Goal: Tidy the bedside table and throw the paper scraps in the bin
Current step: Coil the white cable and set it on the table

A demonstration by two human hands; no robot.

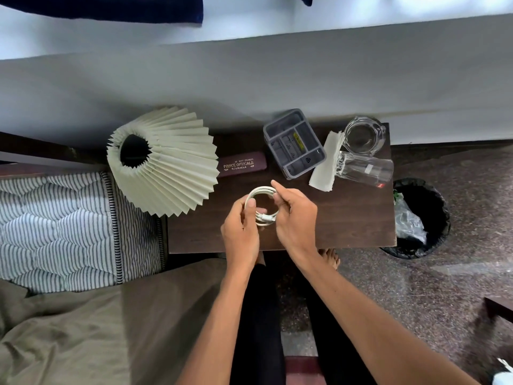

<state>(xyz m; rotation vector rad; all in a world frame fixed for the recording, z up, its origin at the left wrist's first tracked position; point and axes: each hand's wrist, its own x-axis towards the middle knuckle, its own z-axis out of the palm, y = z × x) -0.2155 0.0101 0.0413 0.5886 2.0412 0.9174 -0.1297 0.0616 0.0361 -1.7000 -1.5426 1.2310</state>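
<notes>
Bedside table (pixel 347 218), dark woodgrain; both hands coil smooth white cable (pixel 261 207).

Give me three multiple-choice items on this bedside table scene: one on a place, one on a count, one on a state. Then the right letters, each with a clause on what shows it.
1. Where does the bin stand?
A. On the table
B. On the floor beside the table's right end
C. On the bed

2. How many clear glass vessels are on the table?
A. Two
B. Four
C. None

3. What state is the white cable in?
A. Stretched straight across the table
B. Plugged into the lamp
C. Coiled into a loop, held by both hands

Answers:
1. B: the black-lined bin sits on the speckled floor off the bedside table.
2. A: a glass jug and a tumbler lying on its side.
3. C: the white cable forms a ring between the left hand and right hand.
</notes>
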